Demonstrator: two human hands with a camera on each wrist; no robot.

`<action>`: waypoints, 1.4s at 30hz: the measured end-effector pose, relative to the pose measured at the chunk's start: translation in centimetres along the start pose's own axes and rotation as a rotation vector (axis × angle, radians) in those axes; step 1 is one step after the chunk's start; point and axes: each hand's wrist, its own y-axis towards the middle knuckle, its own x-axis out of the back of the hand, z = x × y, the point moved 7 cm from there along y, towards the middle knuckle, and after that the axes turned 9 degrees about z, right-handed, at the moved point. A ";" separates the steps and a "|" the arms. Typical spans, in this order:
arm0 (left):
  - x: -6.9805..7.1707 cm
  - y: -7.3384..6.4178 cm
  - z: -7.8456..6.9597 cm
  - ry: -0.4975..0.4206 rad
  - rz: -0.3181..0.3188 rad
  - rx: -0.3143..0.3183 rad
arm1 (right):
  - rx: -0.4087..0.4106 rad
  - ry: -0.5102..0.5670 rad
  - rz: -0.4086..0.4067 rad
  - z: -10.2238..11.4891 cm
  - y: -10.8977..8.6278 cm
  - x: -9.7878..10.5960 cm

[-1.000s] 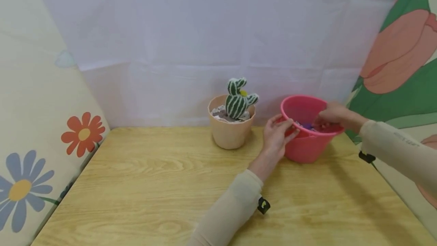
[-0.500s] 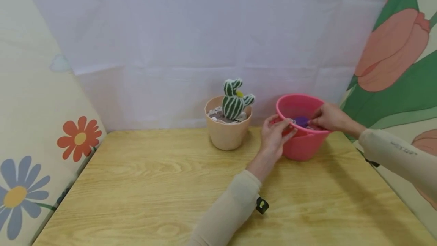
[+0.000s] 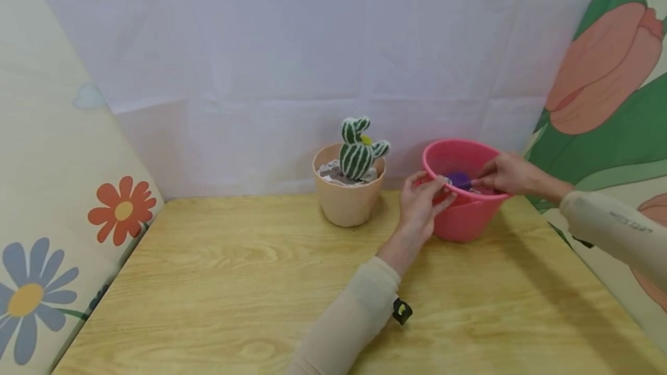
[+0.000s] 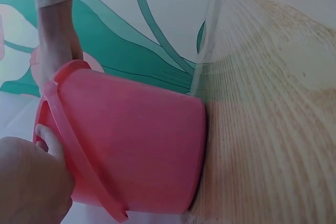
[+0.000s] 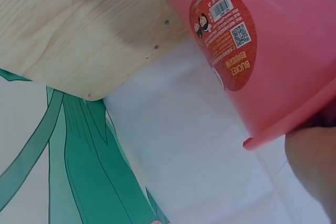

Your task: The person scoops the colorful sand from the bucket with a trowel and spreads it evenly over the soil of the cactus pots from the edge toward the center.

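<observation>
On the right of the table, my left hand point(image 3: 418, 207) grips the near-left rim of a pink bucket point(image 3: 461, 221), fingers over the edge. In the left wrist view the bucket point(image 4: 142, 140) stands upright on the table, its handle hanging down along the side. My right hand point(image 3: 508, 173) reaches over the right rim, its fingers pinched together inside. A purple object point(image 3: 460, 180) with a rounded end lies at the pinched fingertips, its kind unclear. Pale bits point(image 3: 447, 180) show beside it. The bucket wall hides its bottom, and the right wrist view shows only its labelled outside point(image 5: 241, 51).
Left of the bucket stands a peach pot point(image 3: 349, 204) holding a green-and-white knitted cactus point(image 3: 356, 160) among white and brown filling. A white cloth point(image 3: 276, 74) hangs behind the wooden table point(image 3: 234, 282). Flower-patterned sheets point(image 3: 604, 74) flank both sides.
The right hand has risen slightly inside the bucket, and more of the purple object shows. The left hand keeps its hold on the rim. The whole view has shifted a little.
</observation>
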 end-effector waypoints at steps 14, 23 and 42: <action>-0.1 0.2 0.0 -0.036 -0.002 0.012 | 0.102 -0.005 -0.014 0.5 -0.9 0.4; 0.1 0.3 0.4 -0.043 0.004 0.047 | 0.146 0.011 0.026 0.8 -1.2 0.8; 0.0 0.4 0.3 -0.076 0.017 0.066 | 0.131 0.022 0.158 2.2 -2.1 2.5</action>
